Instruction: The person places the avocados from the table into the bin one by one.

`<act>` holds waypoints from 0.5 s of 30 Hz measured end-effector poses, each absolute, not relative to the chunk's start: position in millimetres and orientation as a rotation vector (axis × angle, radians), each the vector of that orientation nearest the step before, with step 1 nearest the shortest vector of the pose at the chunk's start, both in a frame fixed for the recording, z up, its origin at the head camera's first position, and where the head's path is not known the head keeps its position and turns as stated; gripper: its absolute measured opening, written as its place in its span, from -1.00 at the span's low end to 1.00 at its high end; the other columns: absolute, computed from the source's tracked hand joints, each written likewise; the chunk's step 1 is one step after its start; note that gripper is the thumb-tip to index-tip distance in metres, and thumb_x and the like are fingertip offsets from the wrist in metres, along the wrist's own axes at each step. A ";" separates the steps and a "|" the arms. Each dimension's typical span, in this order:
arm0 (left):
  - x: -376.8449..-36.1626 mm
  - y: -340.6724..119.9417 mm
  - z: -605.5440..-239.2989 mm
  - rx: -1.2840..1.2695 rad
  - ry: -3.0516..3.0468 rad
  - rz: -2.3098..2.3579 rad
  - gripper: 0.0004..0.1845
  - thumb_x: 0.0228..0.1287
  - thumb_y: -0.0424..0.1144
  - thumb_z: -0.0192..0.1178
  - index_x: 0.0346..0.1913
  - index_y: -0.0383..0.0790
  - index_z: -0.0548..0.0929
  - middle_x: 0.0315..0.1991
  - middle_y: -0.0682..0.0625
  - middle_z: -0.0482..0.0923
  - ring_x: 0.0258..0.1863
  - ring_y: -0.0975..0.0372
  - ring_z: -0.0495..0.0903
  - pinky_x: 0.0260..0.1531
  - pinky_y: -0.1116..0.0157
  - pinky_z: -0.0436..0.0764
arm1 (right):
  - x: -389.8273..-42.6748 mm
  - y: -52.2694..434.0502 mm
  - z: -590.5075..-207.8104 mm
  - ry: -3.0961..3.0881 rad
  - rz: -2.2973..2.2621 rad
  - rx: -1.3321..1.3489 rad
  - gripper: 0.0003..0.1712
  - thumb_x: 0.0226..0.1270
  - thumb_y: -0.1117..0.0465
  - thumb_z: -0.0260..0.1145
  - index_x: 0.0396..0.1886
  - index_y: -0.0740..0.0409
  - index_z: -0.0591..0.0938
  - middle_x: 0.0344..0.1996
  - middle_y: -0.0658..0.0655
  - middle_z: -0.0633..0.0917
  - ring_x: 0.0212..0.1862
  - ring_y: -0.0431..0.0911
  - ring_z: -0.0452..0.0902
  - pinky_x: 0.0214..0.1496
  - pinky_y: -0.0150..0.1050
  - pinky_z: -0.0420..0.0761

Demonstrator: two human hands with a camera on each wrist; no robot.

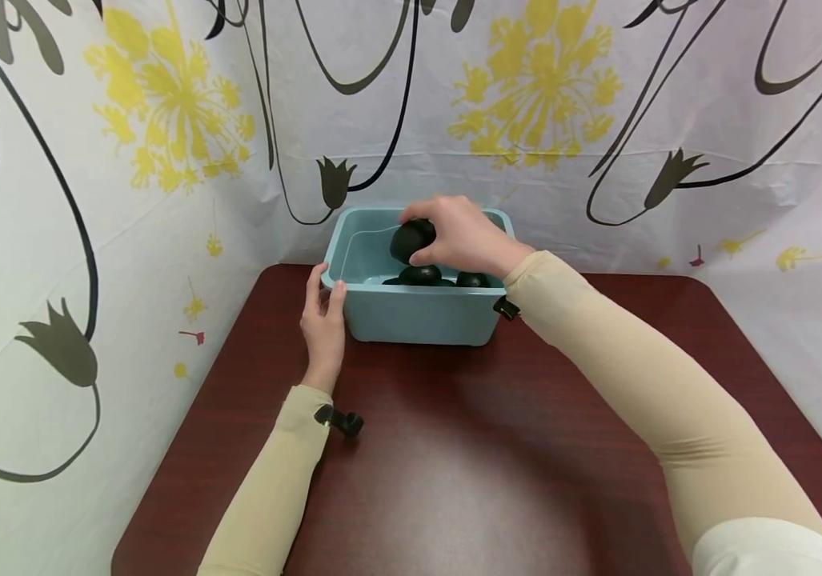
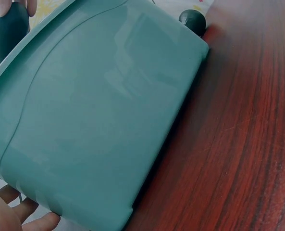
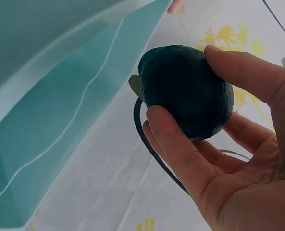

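My right hand [image 1: 457, 236] pinches a dark green, almost black avocado [image 1: 411, 241] above the inside of a light blue plastic bin [image 1: 421, 316]. In the right wrist view, the thumb and fingers press around this bumpy avocado [image 3: 185, 91]. Below it in the bin lie several more avocados [image 1: 420, 276], partly hidden by the front wall. The left hand [image 1: 324, 328] holds the bin's near left corner, thumb at the front and fingers at the left side. Some of those fingers [image 2: 39, 216] show against the bin wall [image 2: 94, 115] in the left wrist view.
The bin stands near the far edge of a dark red-brown wooden table [image 1: 468, 448]. White cloth with yellow and grey flowers [image 1: 411, 104] hangs behind and at both sides. Small black devices [image 1: 338, 420] are strapped to both wrists. A dark round thing [image 2: 192, 21] shows beyond the bin's corner.
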State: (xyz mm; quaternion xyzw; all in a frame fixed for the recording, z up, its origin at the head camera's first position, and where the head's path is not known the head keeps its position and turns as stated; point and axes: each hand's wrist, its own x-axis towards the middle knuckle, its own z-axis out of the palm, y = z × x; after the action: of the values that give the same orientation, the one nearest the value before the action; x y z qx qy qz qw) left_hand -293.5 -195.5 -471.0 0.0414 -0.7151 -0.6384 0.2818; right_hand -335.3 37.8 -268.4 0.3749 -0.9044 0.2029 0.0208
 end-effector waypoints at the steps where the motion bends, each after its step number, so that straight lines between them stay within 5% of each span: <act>1: -294.5 -195.9 -472.0 0.107 -1.917 -1.708 -0.48 0.44 0.19 0.15 0.41 0.42 0.37 0.16 0.03 0.53 0.08 0.20 0.49 0.10 0.03 0.45 | -336.5 36.7 -269.3 -2.801 0.625 1.171 -0.39 0.21 0.09 0.53 0.27 -0.03 0.60 0.15 0.06 0.62 0.07 -0.05 0.48 0.02 -0.11 0.50; 15: -293.3 -196.5 -472.3 0.108 -1.936 -1.670 -0.49 0.39 0.28 0.14 0.37 0.54 0.37 0.14 0.06 0.55 0.06 0.22 0.50 0.09 0.03 0.47 | -341.6 30.2 -280.9 -2.862 0.607 1.154 -0.39 0.24 0.10 0.51 0.29 -0.03 0.58 0.14 0.08 0.60 0.05 -0.04 0.48 0.00 -0.11 0.50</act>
State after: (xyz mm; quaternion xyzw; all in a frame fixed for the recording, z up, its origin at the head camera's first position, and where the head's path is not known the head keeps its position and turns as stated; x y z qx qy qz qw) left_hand -293.3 -196.5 -472.3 0.0406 -0.7245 -0.6253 0.2872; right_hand -341.6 30.2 -280.9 0.3670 -0.9100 0.1930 -0.0019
